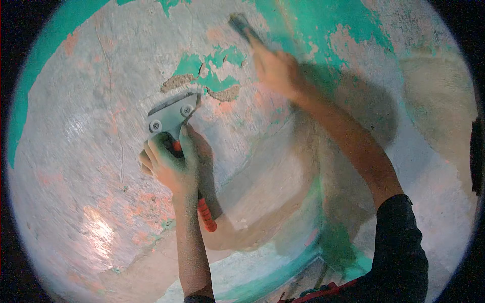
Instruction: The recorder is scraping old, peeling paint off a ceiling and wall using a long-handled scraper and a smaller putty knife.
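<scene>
A grey metal scraper [173,114] with a broad flat blade, two round screws and a red ribbed handle slants upward at the scraped, grey-and-pink wall [70,177], well left of that wall's inner corner edge, just below a chipped patch of green paint [221,81]. The left hand [174,169] wraps its fingers around the scraper's neck. The right hand [280,71], higher and farther right, grips a dark narrow tool [243,27], blurred.
</scene>
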A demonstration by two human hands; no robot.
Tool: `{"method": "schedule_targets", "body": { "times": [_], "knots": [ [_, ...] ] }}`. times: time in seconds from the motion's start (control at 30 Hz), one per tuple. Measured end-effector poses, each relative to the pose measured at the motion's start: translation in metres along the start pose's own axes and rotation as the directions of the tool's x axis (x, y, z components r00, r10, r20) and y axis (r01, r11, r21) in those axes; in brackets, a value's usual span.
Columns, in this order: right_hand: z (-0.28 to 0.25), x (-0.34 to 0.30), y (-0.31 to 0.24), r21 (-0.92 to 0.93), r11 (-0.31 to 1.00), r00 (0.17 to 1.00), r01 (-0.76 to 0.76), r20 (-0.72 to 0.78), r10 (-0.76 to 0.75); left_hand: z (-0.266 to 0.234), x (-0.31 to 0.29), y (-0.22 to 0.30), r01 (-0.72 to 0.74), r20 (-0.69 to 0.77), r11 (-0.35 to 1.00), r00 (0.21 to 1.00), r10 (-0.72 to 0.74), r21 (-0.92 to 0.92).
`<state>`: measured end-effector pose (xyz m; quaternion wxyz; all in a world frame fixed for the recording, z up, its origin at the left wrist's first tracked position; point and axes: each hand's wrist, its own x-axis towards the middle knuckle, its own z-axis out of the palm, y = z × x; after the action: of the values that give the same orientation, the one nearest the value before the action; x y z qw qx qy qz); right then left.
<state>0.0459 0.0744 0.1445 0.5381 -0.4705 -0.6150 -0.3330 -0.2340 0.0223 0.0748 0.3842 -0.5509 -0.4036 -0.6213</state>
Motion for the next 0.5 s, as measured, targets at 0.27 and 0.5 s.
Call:
{"method": "schedule_targets", "body": {
  "times": [0.27,0.5],
  "knots": [
    [-0.02,0.048,-0.011,-0.01,1.0,0.998,-0.02,0.06,0.02,-0.003,-0.002,0.001,0.01,0.027,1.0,1.0,-0.01,-0.001],
    [0.004,0.1,-0.014,0.006,0.993,0.984,0.117,-0.134,-0.115,-0.003,-0.001,0.002,0.03,0.043,0.999,0.999,-0.03,0.013]
  ]
}}
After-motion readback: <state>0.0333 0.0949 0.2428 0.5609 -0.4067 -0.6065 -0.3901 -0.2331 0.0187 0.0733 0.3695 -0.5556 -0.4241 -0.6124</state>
